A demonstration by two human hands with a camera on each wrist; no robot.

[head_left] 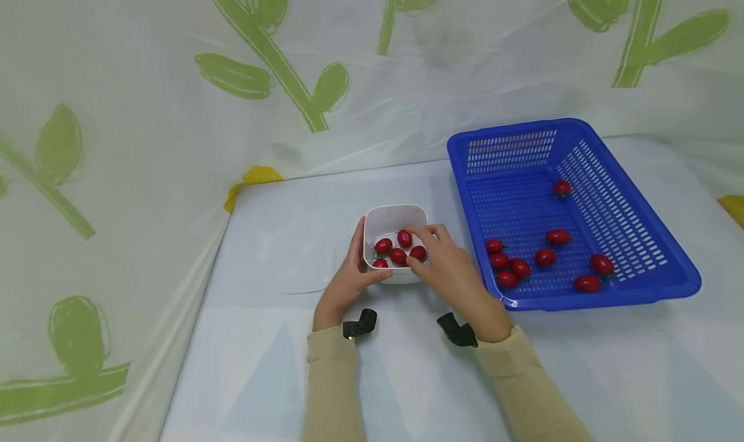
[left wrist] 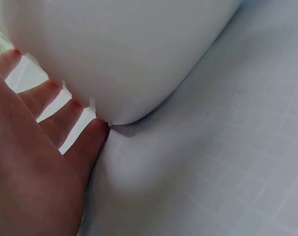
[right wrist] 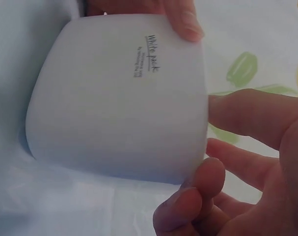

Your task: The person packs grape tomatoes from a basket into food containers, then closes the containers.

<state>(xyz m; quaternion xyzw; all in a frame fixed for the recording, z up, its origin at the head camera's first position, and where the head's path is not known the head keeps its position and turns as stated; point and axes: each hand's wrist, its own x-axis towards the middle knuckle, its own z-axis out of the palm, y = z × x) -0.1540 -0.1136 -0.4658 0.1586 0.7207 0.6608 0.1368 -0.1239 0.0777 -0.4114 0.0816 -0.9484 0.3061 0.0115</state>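
Left hand (head_left: 347,277) grips the white plastic tub (head_left: 391,218) from its left, fingers spread along the wall; right hand (head_left: 453,267) arches over the tub's right rim, whether pinching anything I cannot tell. Five cherry tomatoes (head_left: 398,256) are already inside; nine are left in the blue basket (head_left: 616,299), right of the tub.

The head camera looks forward and down from above the tabletop (head_left: 256,358), far enough back to take in both sleeves (head_left: 334,384) and the whole blue plastic basket (head_left: 604,302). The left wrist camera looks very closely past the left hand (left wrist: 38,162) at the white container (left wrist: 119,59); the right one closely faces its lettering (right wrist: 152,54). Head and right wrist views share the container and both hands.
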